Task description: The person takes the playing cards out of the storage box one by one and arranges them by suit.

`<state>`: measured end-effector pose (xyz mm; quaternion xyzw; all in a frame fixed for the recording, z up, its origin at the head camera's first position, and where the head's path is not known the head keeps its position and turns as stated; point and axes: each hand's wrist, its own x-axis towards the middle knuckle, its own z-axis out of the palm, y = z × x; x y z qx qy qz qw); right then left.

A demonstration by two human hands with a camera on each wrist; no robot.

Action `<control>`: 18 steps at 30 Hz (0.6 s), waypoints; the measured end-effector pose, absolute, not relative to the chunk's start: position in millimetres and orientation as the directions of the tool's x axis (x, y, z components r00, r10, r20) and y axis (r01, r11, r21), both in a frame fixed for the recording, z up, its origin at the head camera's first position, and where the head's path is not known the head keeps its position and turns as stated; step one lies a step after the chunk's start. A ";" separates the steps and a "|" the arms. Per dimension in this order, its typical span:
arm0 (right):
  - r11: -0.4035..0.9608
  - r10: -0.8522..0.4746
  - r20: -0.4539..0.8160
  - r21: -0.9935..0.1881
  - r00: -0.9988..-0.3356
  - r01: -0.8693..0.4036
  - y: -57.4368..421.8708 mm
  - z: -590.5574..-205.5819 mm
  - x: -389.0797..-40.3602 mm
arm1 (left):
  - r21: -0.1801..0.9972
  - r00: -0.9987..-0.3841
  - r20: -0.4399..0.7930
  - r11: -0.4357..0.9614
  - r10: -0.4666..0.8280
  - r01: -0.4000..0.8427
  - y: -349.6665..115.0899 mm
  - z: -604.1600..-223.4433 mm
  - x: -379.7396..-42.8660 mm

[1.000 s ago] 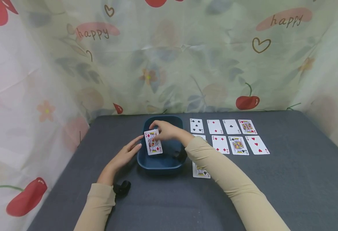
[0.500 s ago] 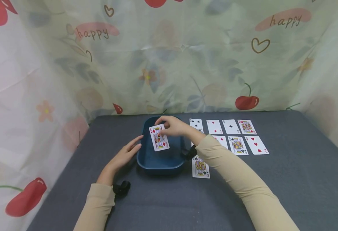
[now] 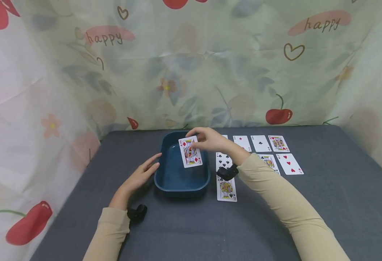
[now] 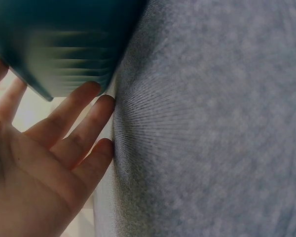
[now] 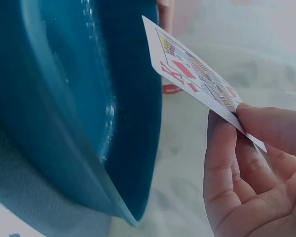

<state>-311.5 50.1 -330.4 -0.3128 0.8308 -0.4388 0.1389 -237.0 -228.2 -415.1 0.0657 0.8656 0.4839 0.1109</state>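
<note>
My right hand [image 3: 212, 140] pinches a king of diamonds [image 3: 190, 154] between thumb and fingers, holding it face up over the blue tray [image 3: 182, 190]. In the right wrist view, the card [image 5: 187, 71] tilts, with the thumb on its face and fingers beneath. The tray's inside shows nothing lying in it. At the tray's left side, my left hand [image 3: 141, 177] has its fingers extended, fingertips right at the rim. From the left wrist, the fingers [image 4: 81, 140] are spread along the tray's ribbed outer wall and the grey cloth.
Playing cards lie face up in rows right of the tray: a king of spades [image 3: 226, 191] in front, a spade card [image 3: 223, 159] behind it, a three of hearts [image 3: 290, 164] and a king of hearts [image 3: 278, 144] farther right. My right forearm covers some. A patterned curtain [image 3: 191, 72] stands behind.
My right hand has carried the king of diamonds from the tray's left side rightward and slightly back. The left hand has stayed in place.
</note>
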 end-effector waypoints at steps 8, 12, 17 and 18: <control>0.452 -0.598 0.038 -0.809 -0.801 -0.376 77.5 -326.9 -301.4 | 0.853 -0.963 -0.099 0.519 0.252 0.048 -230.9 -416.1 -237.1; 0.451 -0.572 0.042 -0.818 -0.819 -0.357 93.4 -328.8 -298.0 | 0.856 -0.963 -0.102 0.515 0.249 0.043 -230.3 -415.7 -236.5; 0.449 -0.537 0.048 -0.829 -0.842 -0.333 116.2 -331.6 -291.2 | 0.858 -0.962 -0.095 0.510 0.255 0.051 -229.6 -415.7 -235.6; 0.452 -0.527 0.047 -0.830 -0.848 -0.327 121.1 -332.3 -289.4 | 0.859 -0.962 -0.093 0.510 0.258 0.054 -229.6 -415.7 -235.7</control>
